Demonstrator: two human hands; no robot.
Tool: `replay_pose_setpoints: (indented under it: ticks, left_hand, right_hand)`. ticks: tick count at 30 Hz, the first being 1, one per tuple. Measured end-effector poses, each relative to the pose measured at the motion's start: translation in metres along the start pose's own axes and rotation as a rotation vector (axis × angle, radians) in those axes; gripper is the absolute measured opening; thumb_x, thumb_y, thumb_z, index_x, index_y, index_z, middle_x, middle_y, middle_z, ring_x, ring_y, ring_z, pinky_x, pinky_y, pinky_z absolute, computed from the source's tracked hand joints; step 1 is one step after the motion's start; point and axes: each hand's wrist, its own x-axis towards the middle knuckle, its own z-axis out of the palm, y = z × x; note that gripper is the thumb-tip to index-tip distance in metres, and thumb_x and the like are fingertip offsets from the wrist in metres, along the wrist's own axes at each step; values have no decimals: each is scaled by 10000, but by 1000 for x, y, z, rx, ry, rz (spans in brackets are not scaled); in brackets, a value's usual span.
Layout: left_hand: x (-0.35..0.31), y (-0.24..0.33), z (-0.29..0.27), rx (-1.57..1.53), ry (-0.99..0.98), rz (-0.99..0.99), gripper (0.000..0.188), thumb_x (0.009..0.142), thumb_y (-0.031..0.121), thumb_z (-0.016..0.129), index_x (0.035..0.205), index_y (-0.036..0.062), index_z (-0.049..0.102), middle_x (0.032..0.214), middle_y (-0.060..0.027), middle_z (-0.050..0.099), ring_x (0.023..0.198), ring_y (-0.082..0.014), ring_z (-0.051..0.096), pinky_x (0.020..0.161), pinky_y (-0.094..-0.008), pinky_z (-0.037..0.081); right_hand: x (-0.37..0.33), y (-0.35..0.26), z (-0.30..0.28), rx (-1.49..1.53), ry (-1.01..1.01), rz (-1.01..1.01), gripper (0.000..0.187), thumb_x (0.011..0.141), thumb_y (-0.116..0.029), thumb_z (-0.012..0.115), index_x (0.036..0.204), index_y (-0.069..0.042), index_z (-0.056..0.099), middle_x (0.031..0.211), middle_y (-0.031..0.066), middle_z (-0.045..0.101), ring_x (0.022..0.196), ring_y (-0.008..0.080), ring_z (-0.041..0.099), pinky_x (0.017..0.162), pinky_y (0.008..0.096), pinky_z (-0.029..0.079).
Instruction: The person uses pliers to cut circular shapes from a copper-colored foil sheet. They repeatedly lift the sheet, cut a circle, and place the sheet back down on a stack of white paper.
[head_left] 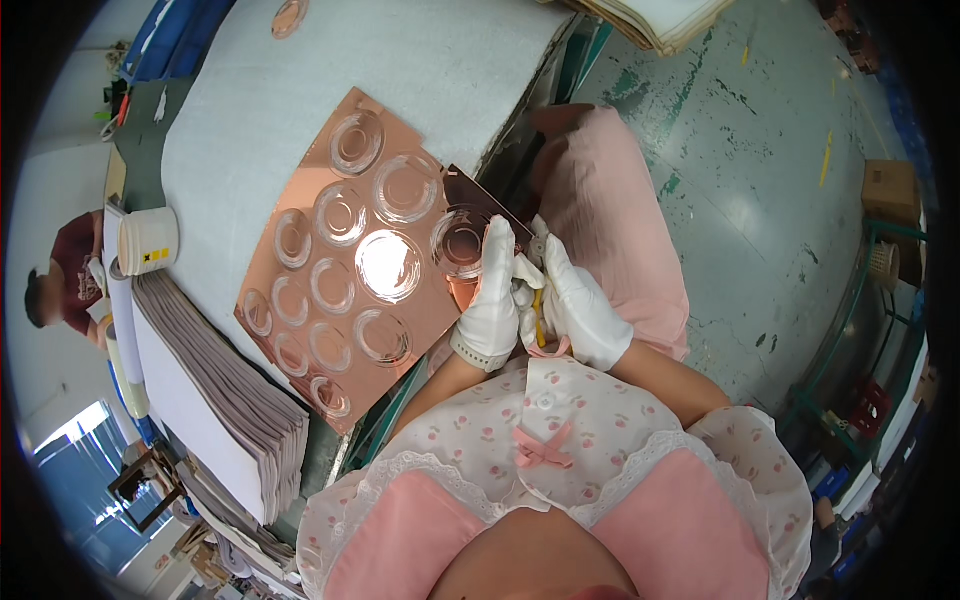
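A shiny copper-coloured sheet (330, 262) with rows of raised clear-looking rings lies across the pale table, its near right part overhanging the edge. One darker section with a ring (462, 240) sits at a different tilt beside my hands. My left hand (490, 305), in a white glove, grips this section, fingers stretched along its surface. My right hand (590, 310), also gloved in white, is closed around a yellow-handled tool (541, 316) at the section's right edge. A small metal part shows by the right fingertips; the rest of the tool is hidden between my palms.
The pale table (230, 110) carries one loose round piece (289, 17) at its far end. Left of it are a tall stack of sheets (225, 385) and a white tub (148, 240). A person (75, 270) stands beyond. On the right are a green rack (880, 300) and a carton (890, 190).
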Motion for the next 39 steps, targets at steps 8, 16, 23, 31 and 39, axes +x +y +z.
replay_pose_setpoints:
  ticks: [8,16,23,31,39]
  left_hand:
    - [-1,-8,-7,101,31,63,515,942,450,326,661,70,530,541,-18,478,485,-61,380,452,-195,271]
    - [-12,17,4,233,63,-40,454,942,428,348,851,40,563,601,-12,528,477,-37,355,442,-176,268]
    - [-8,8,1,200,43,104,466,938,407,382,728,44,587,543,-43,539,404,-54,353,396,-186,268]
    - [-5,4,2,35,25,26,510,937,420,376,678,34,585,560,-62,559,434,-93,483,390,-198,329]
    - [-6,6,3,27,70,-17,497,929,430,395,681,39,576,574,-57,560,445,-99,488,416,-200,360]
  right_hand:
    - [4,-34,15,-331,135,-385,160,832,-178,629,868,-39,560,755,-8,542,654,44,474,560,210,397]
    - [4,-51,10,-1043,309,-754,182,841,-176,610,803,-6,558,674,25,557,585,74,505,529,260,425]
    - [-11,-41,2,-400,214,-228,115,854,-129,569,869,-29,514,681,13,525,595,83,484,562,230,407]
    - [-21,-30,7,-338,-145,19,343,870,-167,484,1164,10,486,767,14,520,601,72,496,481,196,429]
    - [-20,-31,9,-335,-128,48,395,879,-197,478,1220,1,466,769,6,518,589,58,495,453,194,426]
